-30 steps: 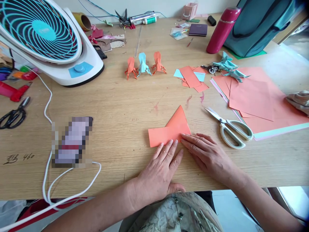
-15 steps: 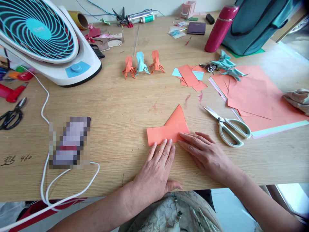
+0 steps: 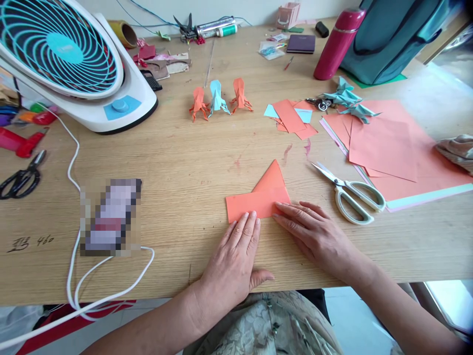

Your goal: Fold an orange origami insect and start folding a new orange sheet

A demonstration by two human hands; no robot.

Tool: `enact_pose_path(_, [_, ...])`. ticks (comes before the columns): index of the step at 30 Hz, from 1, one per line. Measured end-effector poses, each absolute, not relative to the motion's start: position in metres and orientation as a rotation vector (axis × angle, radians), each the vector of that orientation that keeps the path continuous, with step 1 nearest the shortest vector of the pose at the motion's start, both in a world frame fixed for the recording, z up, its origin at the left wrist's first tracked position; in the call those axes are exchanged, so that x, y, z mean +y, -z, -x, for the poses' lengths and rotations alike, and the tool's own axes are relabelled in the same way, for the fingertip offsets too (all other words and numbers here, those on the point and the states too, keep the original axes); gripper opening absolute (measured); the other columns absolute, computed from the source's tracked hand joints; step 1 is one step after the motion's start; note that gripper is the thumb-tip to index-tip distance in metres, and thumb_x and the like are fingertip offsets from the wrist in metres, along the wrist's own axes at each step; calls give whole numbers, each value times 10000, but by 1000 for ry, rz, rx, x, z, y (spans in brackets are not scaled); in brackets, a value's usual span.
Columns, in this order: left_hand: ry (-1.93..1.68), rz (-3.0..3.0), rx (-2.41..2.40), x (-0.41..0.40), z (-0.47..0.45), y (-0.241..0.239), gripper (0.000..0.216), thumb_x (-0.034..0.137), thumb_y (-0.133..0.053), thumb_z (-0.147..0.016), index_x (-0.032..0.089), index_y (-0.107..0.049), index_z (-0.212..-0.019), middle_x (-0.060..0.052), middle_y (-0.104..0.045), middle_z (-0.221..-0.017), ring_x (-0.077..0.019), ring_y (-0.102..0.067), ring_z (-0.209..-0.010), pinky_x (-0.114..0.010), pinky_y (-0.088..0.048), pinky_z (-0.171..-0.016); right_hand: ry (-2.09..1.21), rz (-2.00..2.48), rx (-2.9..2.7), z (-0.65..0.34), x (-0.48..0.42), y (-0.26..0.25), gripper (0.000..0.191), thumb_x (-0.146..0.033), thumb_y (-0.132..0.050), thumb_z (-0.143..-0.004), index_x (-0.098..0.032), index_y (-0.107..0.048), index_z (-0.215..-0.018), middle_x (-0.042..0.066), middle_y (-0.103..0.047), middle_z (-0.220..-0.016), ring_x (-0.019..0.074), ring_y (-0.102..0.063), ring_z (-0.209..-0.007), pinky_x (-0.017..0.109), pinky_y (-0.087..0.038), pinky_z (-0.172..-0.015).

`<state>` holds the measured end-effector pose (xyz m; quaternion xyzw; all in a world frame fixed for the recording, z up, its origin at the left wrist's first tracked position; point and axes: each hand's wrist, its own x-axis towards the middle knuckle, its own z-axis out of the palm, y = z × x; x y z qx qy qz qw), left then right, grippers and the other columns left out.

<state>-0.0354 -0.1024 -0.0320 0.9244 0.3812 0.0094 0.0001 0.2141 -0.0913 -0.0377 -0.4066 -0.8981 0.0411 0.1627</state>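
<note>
A folded sheet of orange paper (image 3: 254,198) lies on the wooden table near its front edge. It has a straight band along the near side and a triangular point sticking up at the back right. My left hand (image 3: 236,254) rests flat with its fingertips on the band's near edge, thumb stretched to the right. At the paper's lower right corner, the fingertips of my right hand (image 3: 316,236) press down, fingers extended. Neither hand is wrapped around anything. White-handled scissors (image 3: 349,192) lie to the right of my right hand.
Three paper figures (image 3: 220,100) stand at the back middle. Paper scraps (image 3: 290,117) and stacked orange sheets (image 3: 384,148) lie on the right, near a pink bottle (image 3: 339,45). On the left are a fan (image 3: 121,106), a blurred phone-like object (image 3: 111,214), a white cable (image 3: 72,167) and black scissors (image 3: 24,175).
My left fingertips have slid slightly left along the near edge of the folded paper. My right hand and the paper have hardly moved. The view has shifted slightly.
</note>
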Motion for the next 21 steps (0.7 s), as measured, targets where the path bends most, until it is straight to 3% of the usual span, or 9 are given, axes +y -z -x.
enact_pose_path(9, [-215, -2833, 1220, -93, 42, 28, 826, 669, -412, -918, 10, -482, -1410, -230, -586, -1312, -350, -530, -1173, -479, -461, -986, -155, 1173, -2542, -214, -91, 37, 468, -127, -462, -999, -195, -473, -1461, 133, -520, -1494, 265, -547, -1313, 512, -437, -1086])
enact_pose_path(15, [-343, -2708, 978, -63, 64, 15, 338, 248, -444, -1011, 96, -589, -1276, -133, -635, -1131, -248, -563, -1006, -404, -516, -871, -160, 1186, -2557, -214, -92, 37, 423, -147, -442, -1015, -187, -501, -1432, 125, -506, -1508, 259, -534, -1324, 509, -433, -1087])
enact_pose_path(21, [-455, -2624, 815, -48, 77, 14, 286, 68, -468, -970, 111, -621, -1208, -88, -641, -1026, -187, -570, -954, -320, -513, -835, -163, 1184, -2620, -217, -83, 34, 405, -159, -428, -1019, -175, -514, -1414, 120, -469, -1537, 255, -485, -1376, 523, -358, -1150])
